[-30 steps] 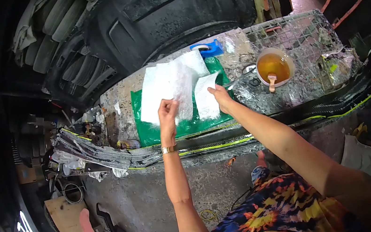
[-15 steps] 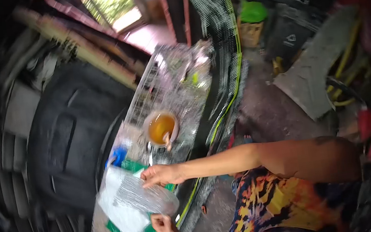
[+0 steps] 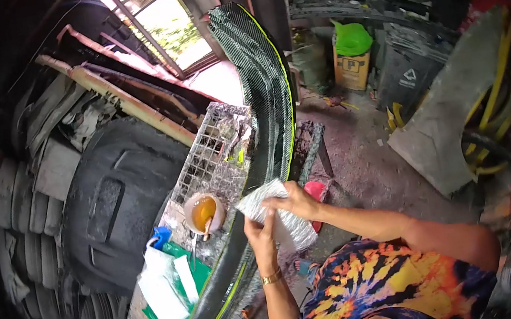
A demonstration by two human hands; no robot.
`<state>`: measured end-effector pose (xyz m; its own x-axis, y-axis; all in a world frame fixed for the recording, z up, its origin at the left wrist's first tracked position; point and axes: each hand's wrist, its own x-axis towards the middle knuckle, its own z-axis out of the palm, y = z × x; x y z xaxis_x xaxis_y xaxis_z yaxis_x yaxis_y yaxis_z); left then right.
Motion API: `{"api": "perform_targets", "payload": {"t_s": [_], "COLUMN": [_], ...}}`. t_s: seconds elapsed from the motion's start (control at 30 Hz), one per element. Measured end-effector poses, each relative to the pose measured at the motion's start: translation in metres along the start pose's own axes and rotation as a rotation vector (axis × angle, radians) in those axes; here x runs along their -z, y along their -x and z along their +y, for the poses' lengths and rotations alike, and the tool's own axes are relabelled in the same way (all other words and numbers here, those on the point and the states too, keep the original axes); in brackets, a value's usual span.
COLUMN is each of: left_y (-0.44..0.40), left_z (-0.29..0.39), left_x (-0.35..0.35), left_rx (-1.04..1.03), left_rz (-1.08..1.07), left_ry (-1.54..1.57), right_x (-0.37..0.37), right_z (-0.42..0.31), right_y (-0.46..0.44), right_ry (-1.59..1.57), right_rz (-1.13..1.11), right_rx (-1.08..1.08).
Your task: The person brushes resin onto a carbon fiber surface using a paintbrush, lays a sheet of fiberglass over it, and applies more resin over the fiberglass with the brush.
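Note:
A piece of white fiberglass cloth (image 3: 269,198) is held up between both my hands, partly hanging down below them. My left hand (image 3: 259,234), with a band on its wrist, pinches the near left side of the cloth. Thumb and fingers of my right hand (image 3: 297,202) grip its upper right side. Just beyond the cloth runs a long curved black part (image 3: 262,93) with a carbon-like weave and a yellow-green edge. More white cloth pieces (image 3: 159,287) lie on a green sheet (image 3: 197,278). A tub of amber liquid (image 3: 203,214) has a brush handle sticking out.
A wire grid (image 3: 208,146) covers part of the bench. Left of it leans a large black moulded panel (image 3: 112,206). Across the floor are a dark bin (image 3: 406,73), a box with a green bag (image 3: 353,61), and a grey panel (image 3: 441,133).
Both hands have moved up and right, lifting the cloth off the green sheet and past the curved part's edge. The camera view has shifted too.

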<state>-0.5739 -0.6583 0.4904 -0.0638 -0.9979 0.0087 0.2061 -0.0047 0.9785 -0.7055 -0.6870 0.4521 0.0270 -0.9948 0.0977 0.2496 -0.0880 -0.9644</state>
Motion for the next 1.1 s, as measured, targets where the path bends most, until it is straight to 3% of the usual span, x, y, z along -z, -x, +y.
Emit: {"api": "perform_targets", "payload": {"t_s": [0.07, 0.13, 0.2, 0.27, 0.43, 0.6, 0.63, 0.67, 0.73, 0.8, 0.93, 0.97, 1.1], "left_y": [-0.011, -0.021, -0.021, -0.032, -0.058, -0.073, -0.076, -0.08, -0.094, -0.108, -0.136, -0.143, -0.156], "left_z": [-0.023, -0.048, -0.034, -0.051, -0.076, -0.072, -0.068, -0.077, -0.092, -0.091, -0.09, -0.099, -0.115], "left_x": [-0.047, -0.089, -0.133, -0.151, -0.185, -0.208, -0.219, -0.225, -0.245, -0.269, -0.295, -0.299, -0.31], "left_rx": [-0.034, -0.137, -0.057, -0.034, -0.244, -0.275, -0.285, -0.243, -0.278, -0.195, -0.028, -0.066, -0.096], "left_rz": [-0.02, -0.006, 0.056, 0.105, 0.23, 0.312, 0.319, 0.284, 0.199, 0.102, -0.024, -0.024, -0.097], "left_ry": [-0.006, 0.013, -0.122, 0.188, 0.059, -0.065, -0.101, -0.059, -0.018, 0.112, 0.312, 0.229, 0.154], "right_x": [0.049, 0.078, 0.109, 0.131, 0.155, 0.181, 0.185, 0.192, 0.212, 0.232, 0.274, 0.282, 0.295], "right_z": [-0.01, -0.041, -0.054, -0.055, -0.052, -0.06, -0.068, -0.08, -0.088, -0.094, -0.1, -0.103, -0.099], "right_y": [0.003, 0.008, 0.006, 0.004, -0.019, -0.038, -0.038, -0.036, -0.041, -0.052, -0.065, -0.068, -0.073], "right_ry": [0.124, 0.022, 0.057, 0.147, 0.354, 0.541, 0.327, 0.198, 0.134, 0.282, 0.542, 0.408, 0.187], "right_rz": [0.081, 0.141, 0.198, 0.203, 0.198, 0.125, 0.126, 0.143, 0.237, 0.326, 0.409, 0.313, 0.399], "right_rx": [-0.05, 0.024, 0.092, 0.071, 0.211, 0.285, 0.204, 0.044, -0.053, 0.143, 0.118, 0.084, -0.03]}}
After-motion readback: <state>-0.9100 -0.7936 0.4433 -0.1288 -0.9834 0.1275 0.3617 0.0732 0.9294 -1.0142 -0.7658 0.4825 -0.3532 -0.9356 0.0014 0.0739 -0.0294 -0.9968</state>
